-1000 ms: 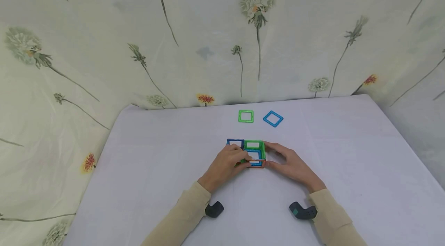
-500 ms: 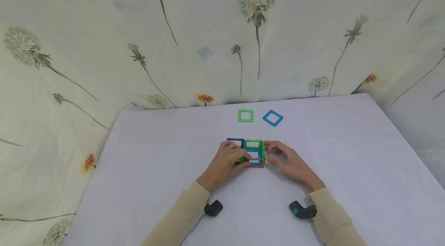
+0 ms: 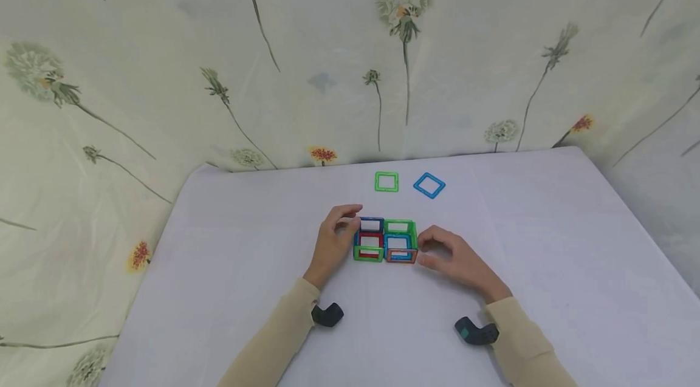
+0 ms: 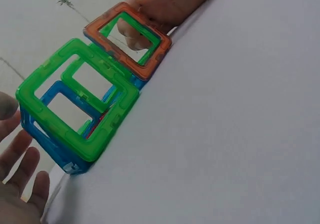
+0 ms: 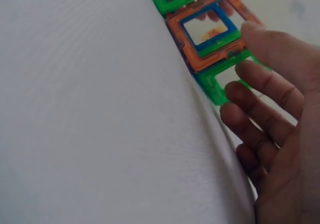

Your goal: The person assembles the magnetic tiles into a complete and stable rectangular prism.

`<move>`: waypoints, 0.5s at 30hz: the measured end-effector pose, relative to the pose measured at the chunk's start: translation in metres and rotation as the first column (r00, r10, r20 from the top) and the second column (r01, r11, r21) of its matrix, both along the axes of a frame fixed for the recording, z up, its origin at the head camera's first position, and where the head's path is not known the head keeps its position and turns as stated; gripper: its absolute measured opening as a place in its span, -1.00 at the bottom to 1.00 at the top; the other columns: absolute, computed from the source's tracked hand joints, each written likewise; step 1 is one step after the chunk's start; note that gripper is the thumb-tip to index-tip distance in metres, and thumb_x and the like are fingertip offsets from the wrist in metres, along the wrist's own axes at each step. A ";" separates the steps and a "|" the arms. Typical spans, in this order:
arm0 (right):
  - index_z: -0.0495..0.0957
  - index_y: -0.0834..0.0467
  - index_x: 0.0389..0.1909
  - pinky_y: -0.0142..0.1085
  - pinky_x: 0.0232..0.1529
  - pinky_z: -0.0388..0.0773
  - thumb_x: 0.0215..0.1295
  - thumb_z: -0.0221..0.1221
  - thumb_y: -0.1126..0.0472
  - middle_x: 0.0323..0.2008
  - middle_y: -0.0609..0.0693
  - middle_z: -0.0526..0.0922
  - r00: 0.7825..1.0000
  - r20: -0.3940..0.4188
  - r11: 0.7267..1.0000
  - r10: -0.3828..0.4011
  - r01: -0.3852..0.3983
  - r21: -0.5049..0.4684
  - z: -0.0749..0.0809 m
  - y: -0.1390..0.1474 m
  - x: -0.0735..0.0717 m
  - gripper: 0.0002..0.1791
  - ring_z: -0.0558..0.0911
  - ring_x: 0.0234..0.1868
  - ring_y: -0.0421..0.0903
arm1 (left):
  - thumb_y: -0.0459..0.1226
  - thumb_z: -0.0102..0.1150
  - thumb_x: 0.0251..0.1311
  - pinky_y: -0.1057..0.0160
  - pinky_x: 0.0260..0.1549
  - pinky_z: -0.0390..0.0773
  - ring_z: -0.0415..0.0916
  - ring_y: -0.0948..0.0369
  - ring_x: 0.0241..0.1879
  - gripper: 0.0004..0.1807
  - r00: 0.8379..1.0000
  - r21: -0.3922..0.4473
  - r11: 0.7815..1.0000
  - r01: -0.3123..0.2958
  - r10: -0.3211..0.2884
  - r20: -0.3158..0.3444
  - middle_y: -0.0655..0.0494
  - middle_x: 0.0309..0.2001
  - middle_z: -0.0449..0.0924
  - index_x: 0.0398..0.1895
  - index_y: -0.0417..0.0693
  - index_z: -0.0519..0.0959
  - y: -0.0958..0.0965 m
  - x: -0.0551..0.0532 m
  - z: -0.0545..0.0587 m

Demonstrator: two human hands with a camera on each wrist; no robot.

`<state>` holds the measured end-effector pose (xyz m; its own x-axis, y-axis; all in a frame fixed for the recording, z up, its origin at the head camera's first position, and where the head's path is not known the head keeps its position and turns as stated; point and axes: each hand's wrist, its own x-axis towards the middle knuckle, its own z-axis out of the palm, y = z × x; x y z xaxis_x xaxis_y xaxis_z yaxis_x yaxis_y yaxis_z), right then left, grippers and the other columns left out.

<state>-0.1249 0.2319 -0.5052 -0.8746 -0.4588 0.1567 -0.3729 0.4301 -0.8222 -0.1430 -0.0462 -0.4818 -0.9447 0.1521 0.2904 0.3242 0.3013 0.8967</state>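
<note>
Two open-topped boxes of magnetic tiles stand side by side on the table in the head view. A green tile fronts the left box, and an orange tile fronts the right one. Inside, the left box has a red floor tile and the right a blue one. My left hand is beside the left box, its fingers loosely extended near the blue side tile. At the other end, my right hand curves loosely with thumb and fingertips right at the green side tile. Neither hand grips anything.
A loose green square tile and a loose blue one, turned like a diamond, lie flat behind the boxes. White cloth covers the table, and a flower-printed curtain hangs behind it. Black devices sit at both wrists.
My left hand has let go of the left box's front and moved left, uncovering its green front and red floor tile. The right hand has barely moved.
</note>
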 end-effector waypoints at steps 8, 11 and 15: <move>0.56 0.02 -0.13 -0.24 0.01 0.38 0.11 0.34 0.11 -0.21 -0.15 0.59 1.000 0.010 0.997 -0.022 0.022 0.070 0.026 -0.010 0.011 -0.71 0.50 -0.11 -0.10 | -0.04 0.15 0.24 0.26 0.08 0.52 0.47 0.28 0.01 -0.68 0.989 0.043 0.999 0.027 -0.033 0.146 0.17 0.02 0.57 0.02 0.14 0.53 -0.005 -0.012 -0.026; 0.56 0.00 -0.15 -0.23 0.00 0.38 0.11 0.34 0.14 -0.22 -0.17 0.60 1.000 -0.003 0.997 -0.021 0.021 0.067 0.023 -0.010 0.010 -0.72 0.50 -0.12 -0.11 | -0.05 0.17 0.23 0.25 0.10 0.51 0.48 0.26 0.02 -0.66 0.985 0.066 0.997 0.030 -0.041 0.168 0.12 0.04 0.56 0.03 0.07 0.53 -0.007 -0.013 -0.027; 0.56 -0.03 -0.16 -0.25 -0.01 0.36 0.11 0.34 0.14 -0.22 -0.19 0.59 1.000 -0.011 0.998 -0.023 0.024 0.063 0.010 -0.008 0.005 -0.73 0.49 -0.12 -0.12 | -0.07 0.16 0.24 0.20 0.14 0.49 0.49 0.21 0.05 -0.61 0.980 0.085 0.996 0.029 -0.046 0.196 0.04 0.05 0.56 0.05 -0.07 0.51 -0.009 -0.013 -0.026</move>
<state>-0.1198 0.2241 -0.4949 -0.8836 -0.4475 0.1375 -0.3707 0.4894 -0.7894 -0.1563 -0.0554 -0.5079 -0.9788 0.1720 0.1116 0.1479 0.2158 0.9652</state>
